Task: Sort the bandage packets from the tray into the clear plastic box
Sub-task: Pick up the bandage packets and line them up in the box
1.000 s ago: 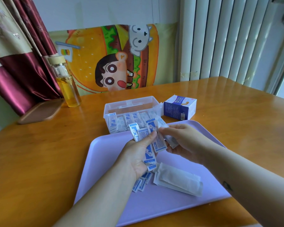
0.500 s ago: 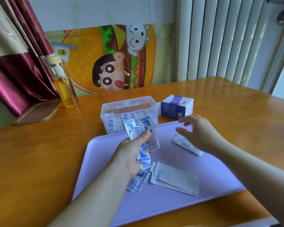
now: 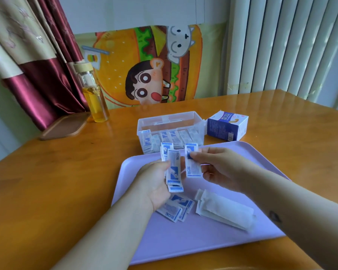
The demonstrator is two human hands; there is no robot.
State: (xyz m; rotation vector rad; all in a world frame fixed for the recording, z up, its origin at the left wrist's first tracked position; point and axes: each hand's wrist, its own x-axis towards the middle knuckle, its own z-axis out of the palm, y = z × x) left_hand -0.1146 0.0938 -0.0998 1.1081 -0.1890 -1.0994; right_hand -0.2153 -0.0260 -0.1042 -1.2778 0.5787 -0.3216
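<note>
A lilac tray point(image 3: 183, 242) lies on the wooden table. Above it my left hand point(image 3: 154, 178) grips a fan of blue-and-white bandage packets point(image 3: 172, 166). My right hand point(image 3: 220, 168) pinches one more packet point(image 3: 191, 164) just beside that fan. A few loose packets point(image 3: 176, 209) and larger white packets point(image 3: 224, 211) lie on the tray beneath my hands. The clear plastic box point(image 3: 170, 121) stands open behind the tray, with several packets upright along its near wall.
A blue-and-white carton point(image 3: 227, 126) sits right of the box. A glass bottle of yellow liquid point(image 3: 93, 98) and a brown wooden tray point(image 3: 63, 126) stand at the back left by the curtain. A cartoon cushion leans against the wall behind.
My right hand put a white packet down at the tray's right, then came back to the fan in my left hand and now pinches a blue packet.
</note>
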